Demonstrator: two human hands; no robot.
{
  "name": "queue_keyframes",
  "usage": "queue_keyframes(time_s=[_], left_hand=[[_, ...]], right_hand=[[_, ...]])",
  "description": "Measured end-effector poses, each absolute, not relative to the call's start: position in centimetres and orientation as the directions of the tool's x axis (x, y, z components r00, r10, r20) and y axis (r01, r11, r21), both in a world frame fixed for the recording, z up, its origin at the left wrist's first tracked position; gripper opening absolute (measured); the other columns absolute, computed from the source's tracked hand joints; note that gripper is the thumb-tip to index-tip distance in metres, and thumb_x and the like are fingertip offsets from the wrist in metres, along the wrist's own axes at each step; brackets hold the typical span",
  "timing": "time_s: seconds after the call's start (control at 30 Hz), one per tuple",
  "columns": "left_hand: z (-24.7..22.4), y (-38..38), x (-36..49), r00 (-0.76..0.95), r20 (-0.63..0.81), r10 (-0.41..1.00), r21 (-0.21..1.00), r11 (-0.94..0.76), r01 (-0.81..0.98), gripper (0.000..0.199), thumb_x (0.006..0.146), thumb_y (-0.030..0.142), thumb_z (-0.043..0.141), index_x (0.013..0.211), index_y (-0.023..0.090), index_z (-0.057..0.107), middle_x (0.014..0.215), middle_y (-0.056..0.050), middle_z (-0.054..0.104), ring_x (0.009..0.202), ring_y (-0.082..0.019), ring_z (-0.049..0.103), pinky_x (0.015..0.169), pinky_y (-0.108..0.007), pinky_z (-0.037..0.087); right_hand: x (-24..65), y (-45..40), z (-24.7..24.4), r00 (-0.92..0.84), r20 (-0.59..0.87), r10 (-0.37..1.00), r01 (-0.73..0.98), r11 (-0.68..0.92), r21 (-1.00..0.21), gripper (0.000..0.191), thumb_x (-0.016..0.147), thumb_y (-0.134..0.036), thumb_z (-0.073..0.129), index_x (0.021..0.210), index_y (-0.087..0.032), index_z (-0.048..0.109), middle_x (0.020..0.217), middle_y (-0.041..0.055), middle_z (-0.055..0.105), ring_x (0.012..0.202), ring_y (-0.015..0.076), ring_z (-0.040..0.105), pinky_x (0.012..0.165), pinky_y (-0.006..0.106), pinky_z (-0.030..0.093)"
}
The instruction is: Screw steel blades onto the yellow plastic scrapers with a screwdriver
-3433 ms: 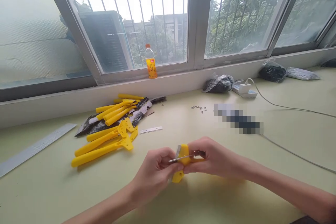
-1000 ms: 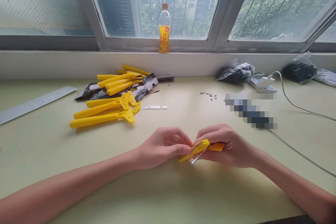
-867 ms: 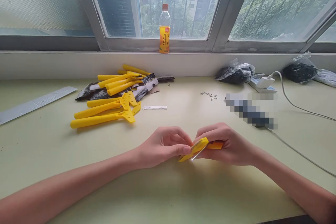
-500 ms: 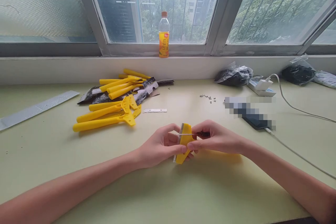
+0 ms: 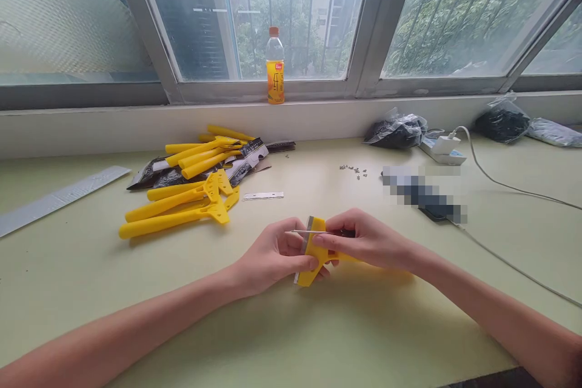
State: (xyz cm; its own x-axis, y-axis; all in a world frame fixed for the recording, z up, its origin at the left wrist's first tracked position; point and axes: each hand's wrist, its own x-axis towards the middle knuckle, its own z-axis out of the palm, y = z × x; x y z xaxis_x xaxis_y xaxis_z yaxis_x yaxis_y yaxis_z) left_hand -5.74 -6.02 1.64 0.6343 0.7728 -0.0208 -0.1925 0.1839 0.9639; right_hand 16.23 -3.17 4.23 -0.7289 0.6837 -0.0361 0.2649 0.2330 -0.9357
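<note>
My left hand grips the lower part of a yellow scraper, its thumb on the head and its fingers behind. A grey blade edge runs along the head's left side. My right hand holds a screwdriver with a dark handle, its thin metal shaft lying across the scraper head and pointing left. The right thumb also touches the head. The scraper's handle runs right, partly hidden under my right hand. Beyond my hands a white strip with small holes lies on the table.
Several yellow scrapers and dark packages lie at the left. Small metal screws are scattered ahead. A phone, a cable, a power strip and dark bags are at the right. A bottle stands on the sill.
The camera view has shifted slightly. My right thumb has moved up the scraper head, and the screwdriver shaft now reaches further left across it. My left hand still grips the scraper.
</note>
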Motion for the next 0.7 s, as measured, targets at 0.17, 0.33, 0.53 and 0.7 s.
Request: queue_keyframes(time_s=[0.17, 0.33, 0.53, 0.7], left_hand=[[1.69, -6.16, -5.7, 0.647, 0.001, 0.763, 0.973, 0.148, -0.176, 0.027, 0.089, 0.032, 0.073, 0.097, 0.016, 0.052, 0.101, -0.015, 0.076, 0.089, -0.027, 0.076, 0.084, -0.044, 0.058], [1.55, -6.16, -5.83, 0.66, 0.035, 0.75, 0.981, 0.102, -0.167, 0.025, 0.093, 0.035, 0.068, 0.099, 0.016, 0.052, 0.103, -0.015, 0.076, 0.092, -0.027, 0.076, 0.084, -0.042, 0.058], [1.6, -6.0, -6.13, 0.69, 0.015, 0.724, 0.975, 0.144, -0.172, 0.028, 0.094, 0.035, 0.066, 0.11, 0.016, 0.053, 0.105, -0.015, 0.075, 0.095, -0.028, 0.076, 0.09, -0.046, 0.058], [1.31, -6.19, -5.9, 0.666, 0.025, 0.746, 0.977, 0.122, -0.173, 0.029, 0.094, 0.039, 0.065, 0.104, 0.016, 0.051, 0.094, -0.012, 0.075, 0.087, -0.026, 0.076, 0.083, -0.044, 0.06]], right_hand=[[16.13, -3.37, 4.36, -0.736, -0.014, 0.677, 0.257, 0.261, -0.93, 0.044, 0.095, -0.054, 0.06, 0.084, -0.013, 0.074, 0.072, 0.0033, 0.066, 0.064, 0.0127, 0.055, 0.056, 0.025, 0.037], [16.14, -3.62, 4.39, -0.729, -0.007, 0.685, 0.27, 0.278, -0.922, 0.047, 0.099, -0.053, 0.054, 0.086, -0.013, 0.074, 0.077, 0.0061, 0.07, 0.069, 0.015, 0.06, 0.058, 0.026, 0.041], [16.26, -3.68, 4.07, -0.691, -0.02, 0.723, 0.319, 0.279, -0.906, 0.046, 0.1, -0.049, 0.053, 0.081, -0.013, 0.072, 0.074, 0.0037, 0.066, 0.065, 0.0128, 0.055, 0.056, 0.025, 0.037], [15.9, -4.09, 3.87, -0.676, 0.004, 0.737, 0.319, 0.297, -0.9, 0.044, 0.1, -0.048, 0.054, 0.077, -0.014, 0.068, 0.07, 0.0017, 0.063, 0.063, 0.0114, 0.05, 0.055, 0.025, 0.034]])
